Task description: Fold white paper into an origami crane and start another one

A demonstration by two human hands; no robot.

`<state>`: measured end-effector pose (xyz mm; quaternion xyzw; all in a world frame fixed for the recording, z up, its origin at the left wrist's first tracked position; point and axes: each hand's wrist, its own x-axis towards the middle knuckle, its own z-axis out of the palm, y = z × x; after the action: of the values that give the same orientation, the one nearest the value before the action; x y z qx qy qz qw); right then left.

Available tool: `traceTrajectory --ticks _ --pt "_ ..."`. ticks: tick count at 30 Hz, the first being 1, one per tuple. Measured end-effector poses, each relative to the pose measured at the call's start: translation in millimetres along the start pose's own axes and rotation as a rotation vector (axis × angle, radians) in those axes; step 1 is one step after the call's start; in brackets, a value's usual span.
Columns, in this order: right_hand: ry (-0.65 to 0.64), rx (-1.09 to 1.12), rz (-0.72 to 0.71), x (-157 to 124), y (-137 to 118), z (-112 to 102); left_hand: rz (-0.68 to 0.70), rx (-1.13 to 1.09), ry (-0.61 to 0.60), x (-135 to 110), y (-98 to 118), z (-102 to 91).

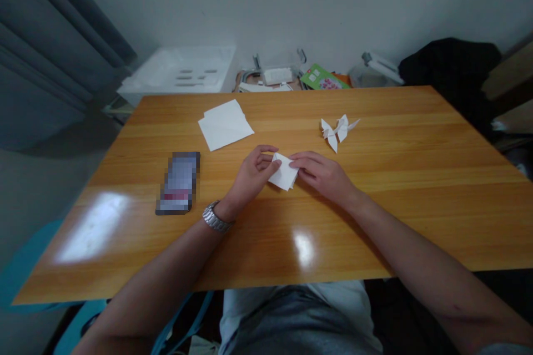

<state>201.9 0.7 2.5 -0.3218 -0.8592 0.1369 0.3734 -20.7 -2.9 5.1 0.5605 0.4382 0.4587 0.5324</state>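
Between my two hands, near the middle of the table, is a small folded white paper [283, 175] with a layered lower corner. My left hand [255, 171] grips its left edge, the thumb lying on top; a metal watch [215, 218] circles that wrist. From the other side, my right hand [322, 176] pinches the paper's right edge. Folded white paper cranes [339, 132] rest on the table beyond my right hand. Some flat white paper sheets [226, 125] lie stacked behind my left hand.
A phone [178, 183], its screen blurred out, lies left on the wooden table [416, 188]. Past the far edge are a white tray-like box [179, 69], a green booklet [322, 77] and a black cloth-like item [449, 61]. A grey curtain [54, 50] hangs at left.
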Motion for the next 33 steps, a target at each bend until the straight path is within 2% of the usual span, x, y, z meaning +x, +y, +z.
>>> traceTrajectory --ticks 8,14,17,25,33 --pt "0.041 0.089 0.055 2 -5 -3 0.033 0.007 0.03 5 -6 -2.3" --pt "0.037 0.383 0.403 0 -12 5 0.08 0.08 0.005 1 -4 2.3" --pt "0.054 0.492 0.498 -1 -10 12 0.073 0.086 -0.006 -1 -6 4.5" --pt "0.048 0.452 0.47 -2 -8 12 0.046 0.117 0.055 -1 0 4.3" --pt "0.071 0.41 0.464 -4 -3 12 -0.007 0.057 0.048 -2 -1 1.7"
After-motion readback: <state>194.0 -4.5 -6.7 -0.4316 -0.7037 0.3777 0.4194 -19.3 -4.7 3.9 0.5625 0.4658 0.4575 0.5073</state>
